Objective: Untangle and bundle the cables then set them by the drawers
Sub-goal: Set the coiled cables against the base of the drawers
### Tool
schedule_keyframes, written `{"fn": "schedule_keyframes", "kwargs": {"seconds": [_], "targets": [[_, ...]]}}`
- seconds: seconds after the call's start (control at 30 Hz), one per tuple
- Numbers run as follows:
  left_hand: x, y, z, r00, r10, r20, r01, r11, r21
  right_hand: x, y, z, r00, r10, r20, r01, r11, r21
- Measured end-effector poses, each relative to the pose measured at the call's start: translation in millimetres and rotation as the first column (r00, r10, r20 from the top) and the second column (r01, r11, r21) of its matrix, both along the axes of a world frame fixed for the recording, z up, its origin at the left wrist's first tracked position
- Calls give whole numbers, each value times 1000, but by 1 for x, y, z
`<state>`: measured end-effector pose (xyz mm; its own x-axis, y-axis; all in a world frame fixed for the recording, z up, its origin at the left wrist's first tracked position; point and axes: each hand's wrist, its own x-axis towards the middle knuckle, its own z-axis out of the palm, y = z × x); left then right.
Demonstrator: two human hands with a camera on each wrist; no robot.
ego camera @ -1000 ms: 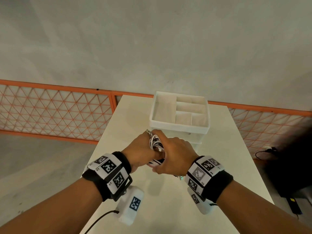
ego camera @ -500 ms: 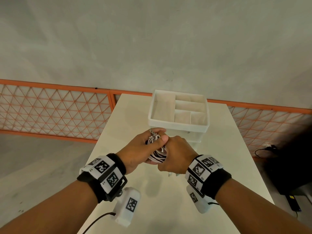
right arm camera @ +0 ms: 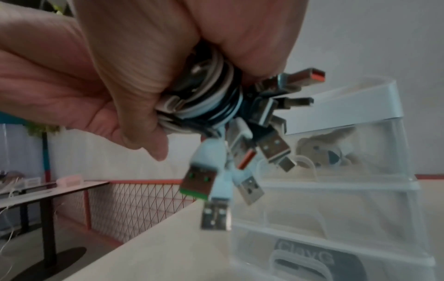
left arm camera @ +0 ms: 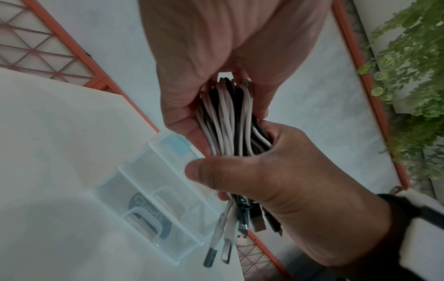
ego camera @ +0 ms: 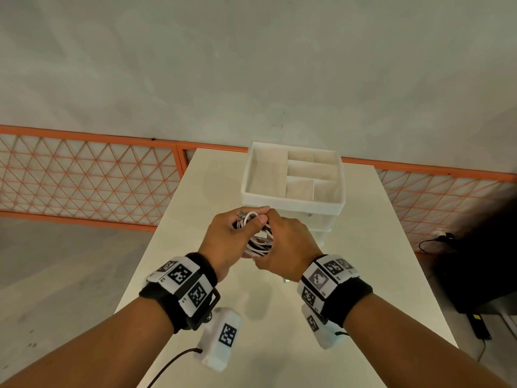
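A: A long, pale cream counter [ego camera: 377,219] is seen against a grey wall and an orange lattice railing [ego camera: 84,175], with a translucent plastic set of drawers [right arm camera: 348,190] topped by a white divided tray [ego camera: 292,203] at its far end. Where is the work held?

B: The coil of white and black USB cables [ego camera: 258,242] is held above the counter, just in front of the drawers. It is clamped from both sides: the left hand [ego camera: 228,242] is curled round the upper loops, the right hand [ego camera: 288,247] round the lower part. The hands are pressed together on it.

A: How should the bundling be finished well?

B: The loops are probably best kept flat and parallel, as seen in the left wrist view, while one hand's grip is held firm. The loose metal plugs [right arm camera: 216,190] hanging below should be gathered in, since they could catch on the drawers. The coil may spring open if released too soon, so it should be lowered onto the counter beside the drawers before either grip is eased.
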<state>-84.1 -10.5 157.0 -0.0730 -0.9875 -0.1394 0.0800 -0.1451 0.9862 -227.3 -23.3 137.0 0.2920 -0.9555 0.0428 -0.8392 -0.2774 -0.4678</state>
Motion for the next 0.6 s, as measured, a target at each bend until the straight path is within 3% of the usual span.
{"fn": "schedule_keyframes", "kwargs": {"seconds": [0.17,0.27,0.33,0.5,0.6], "targets": [[-6,-5,-18,995,-92,47,85,987,135,-7,2,-13,990,-30,-139,40,997,70],[-3,-16,-31,966,-255,39,236,935,264,-20,0,-26,979,-114,-167,140,978,154],[2,-26,-41,960,-277,-33,269,887,376,-34,-3,-33,969,-157,-191,196,959,203],[-6,-56,-86,973,155,-174,5,731,682,-65,-11,-41,948,-263,-179,301,923,240],[-33,-69,-102,955,204,-215,1,723,691,-75,-14,-44,947,-281,-153,313,913,260]]}}
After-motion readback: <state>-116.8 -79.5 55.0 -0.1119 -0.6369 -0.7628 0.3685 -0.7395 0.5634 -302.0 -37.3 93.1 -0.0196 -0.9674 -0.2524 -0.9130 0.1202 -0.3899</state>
